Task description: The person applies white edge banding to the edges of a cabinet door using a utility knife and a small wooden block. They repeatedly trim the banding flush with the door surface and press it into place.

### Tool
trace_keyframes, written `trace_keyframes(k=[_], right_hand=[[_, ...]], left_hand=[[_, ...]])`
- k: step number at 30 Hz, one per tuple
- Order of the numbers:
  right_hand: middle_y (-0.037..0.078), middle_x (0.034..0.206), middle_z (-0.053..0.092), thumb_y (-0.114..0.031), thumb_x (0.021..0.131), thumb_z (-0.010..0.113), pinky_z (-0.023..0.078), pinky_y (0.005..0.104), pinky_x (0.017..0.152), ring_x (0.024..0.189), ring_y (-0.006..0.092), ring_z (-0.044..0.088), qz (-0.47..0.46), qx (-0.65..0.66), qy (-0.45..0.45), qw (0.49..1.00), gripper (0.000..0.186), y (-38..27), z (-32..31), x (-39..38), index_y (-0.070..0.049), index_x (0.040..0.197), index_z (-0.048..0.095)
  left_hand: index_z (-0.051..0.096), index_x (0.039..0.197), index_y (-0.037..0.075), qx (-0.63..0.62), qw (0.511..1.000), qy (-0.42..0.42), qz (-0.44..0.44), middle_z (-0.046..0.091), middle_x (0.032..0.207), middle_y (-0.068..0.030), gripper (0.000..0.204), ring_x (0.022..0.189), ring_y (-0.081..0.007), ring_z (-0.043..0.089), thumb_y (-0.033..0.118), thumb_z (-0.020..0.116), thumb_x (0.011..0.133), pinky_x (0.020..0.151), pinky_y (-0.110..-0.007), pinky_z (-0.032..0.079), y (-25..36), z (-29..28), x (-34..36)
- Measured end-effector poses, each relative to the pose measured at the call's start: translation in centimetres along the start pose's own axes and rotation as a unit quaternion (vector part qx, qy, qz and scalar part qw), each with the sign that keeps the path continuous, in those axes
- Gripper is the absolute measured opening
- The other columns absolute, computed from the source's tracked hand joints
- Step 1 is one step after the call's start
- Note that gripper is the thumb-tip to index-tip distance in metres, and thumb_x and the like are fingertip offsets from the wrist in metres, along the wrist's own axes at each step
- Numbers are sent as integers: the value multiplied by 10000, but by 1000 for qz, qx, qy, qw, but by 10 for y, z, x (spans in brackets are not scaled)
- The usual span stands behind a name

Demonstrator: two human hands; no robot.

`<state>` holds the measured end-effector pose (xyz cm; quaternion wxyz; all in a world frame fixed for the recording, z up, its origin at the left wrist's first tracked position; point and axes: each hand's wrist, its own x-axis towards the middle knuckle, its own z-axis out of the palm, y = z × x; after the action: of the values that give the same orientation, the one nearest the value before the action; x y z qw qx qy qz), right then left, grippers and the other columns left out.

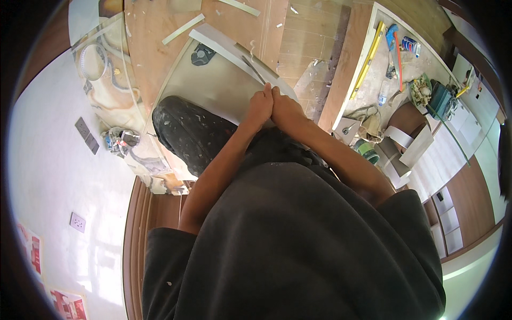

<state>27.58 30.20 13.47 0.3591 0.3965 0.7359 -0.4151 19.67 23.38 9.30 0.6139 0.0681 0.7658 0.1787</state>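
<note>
My left hand (260, 108) and my right hand (288, 110) are closed together, side by side, around the near end of a slim dark metal tool (253, 68). Its narrow shaft points away from me, over the white edge strip (226, 50) of a beige-grey panel (210, 80). Whether it is a file or a chisel does not show, as my fingers hide the grip. A thin curled shaving (252, 48) appears by its far end. My knee (194, 125), in paint-spotted dark trousers, rests against the panel. A dark grey, angular object (202, 54) lies on the panel's far left part.
Pale strips (183, 29) lie beyond the panel on brown board. At right, a wood-edged surface (345, 69) carries a yellow bar (368, 61), a red-edged tool (398, 61), a can (410, 46) and a bottle (383, 93). A white wall (58, 160) stands close at left.
</note>
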Motion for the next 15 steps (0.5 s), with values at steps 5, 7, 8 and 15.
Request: trace_keyframes(k=[5,7,8,15], right_hand=[[271,848,665,-94,849,573,547,503,706,812,428,672,-22,0,23,999,392,1,1,29,73,1168,419],[267,850,662,-82,850,564,545,505,704,800,429,669,-40,-2,34,999,379,4,0,33,71,1164,418],[266,856,660,-85,850,567,544,508,701,797,430,668,-43,1,35,998,382,8,4,27,69,1166,417],[267,892,651,-103,859,556,542,520,685,807,434,660,-19,30,29,999,415,21,24,-1,67,1206,406]], left_hand=[[585,1115,-171,-51,996,-68,-17,600,1115,-375,760,1087,-472,586,534,324,1001,909,-490,449,1,-11,37],[587,1110,-168,-77,994,-84,5,589,1130,-383,752,1088,-487,577,529,328,1002,913,-497,446,-4,-14,36],[588,1108,-167,-91,992,-92,16,583,1138,-387,747,1089,-494,572,526,329,1002,914,-500,445,-5,-13,37],[656,935,-124,35,999,10,24,617,986,-382,705,1003,-526,586,492,321,1007,918,-532,448,-11,15,5]])
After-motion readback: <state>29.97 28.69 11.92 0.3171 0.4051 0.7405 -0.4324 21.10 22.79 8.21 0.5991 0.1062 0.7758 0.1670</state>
